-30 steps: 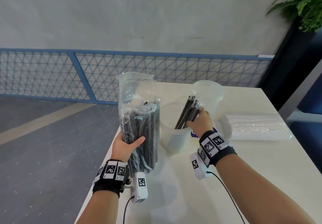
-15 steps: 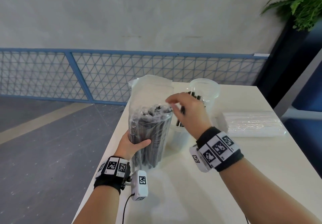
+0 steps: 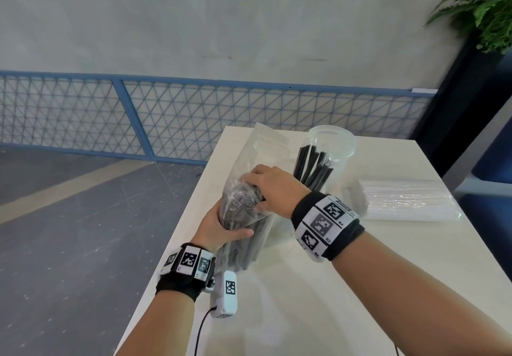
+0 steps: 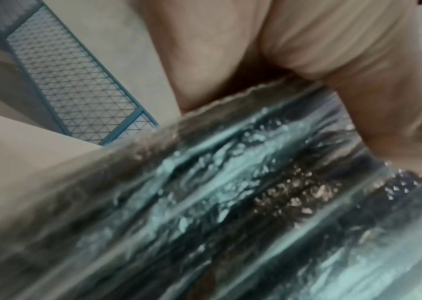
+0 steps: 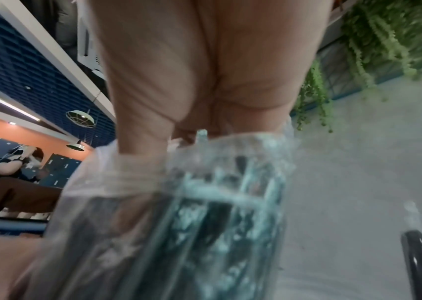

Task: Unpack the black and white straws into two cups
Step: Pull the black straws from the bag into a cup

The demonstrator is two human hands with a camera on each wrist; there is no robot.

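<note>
While the left hand (image 3: pixel 219 227) is gripping the bag of black straws (image 3: pixel 243 217) upright on the table (image 3: pixel 360 286), the right hand (image 3: pixel 273 186) is reaching in, fingers curling around straw tops.

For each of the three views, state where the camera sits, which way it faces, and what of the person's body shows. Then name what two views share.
Head: worn on the head, looking forward and down at the table; both forearms, the left hand and right hand show.
Left wrist: on the left wrist, looking along the palm at the bag of black straws.
Right wrist: on the right wrist, looking along the hand, whose fingers reach into the bag's open top.
Shared: all three views show the bag of black straws.
</note>
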